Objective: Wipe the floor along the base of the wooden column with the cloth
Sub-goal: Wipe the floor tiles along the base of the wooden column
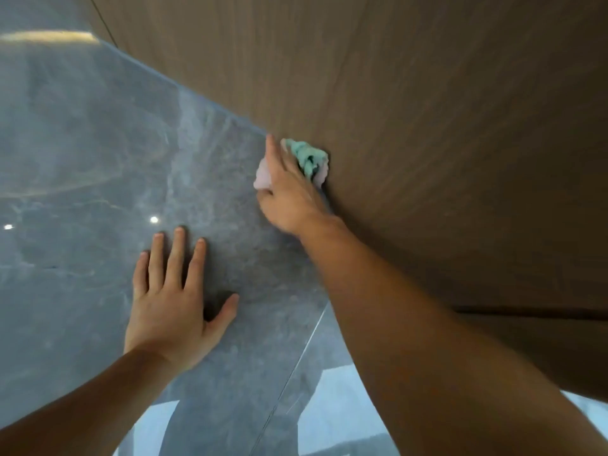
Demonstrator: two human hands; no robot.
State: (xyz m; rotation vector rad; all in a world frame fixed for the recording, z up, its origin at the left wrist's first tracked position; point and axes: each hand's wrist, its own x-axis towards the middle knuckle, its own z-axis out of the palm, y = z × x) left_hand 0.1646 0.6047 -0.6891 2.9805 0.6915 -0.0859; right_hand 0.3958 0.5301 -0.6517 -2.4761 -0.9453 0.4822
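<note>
Seen from the head camera, a person crouched low over a glossy grey stone floor [98, 153], both bare forearms reaching forward. The right hand [289, 189] was closed around a bunched cloth [307, 158], teal with a pale pink edge showing on either side of the knuckles, and pressed it down where the floor met the wooden column [444, 126]. The index finger pointed ahead along that seam while the other fingers curled over the fabric. The cloth touched the column's brown, fine-grained face, its teal folds bulging out between hand and wood.

The left hand [174, 301] lay flat on the floor, palm down, fingers spread and thumb angled out to the side, holding nothing. It sat nearer the camera than the cloth and well apart from the column.

The floor's polished surface carried bright spots and a long pale streak of reflected light toward the left and upper left. A thin tile joint [296, 363] ran diagonally across the lower part of the frame, passing between the two forearms. The column filled the upper right of the view, with a dark horizontal seam low on its right side.
</note>
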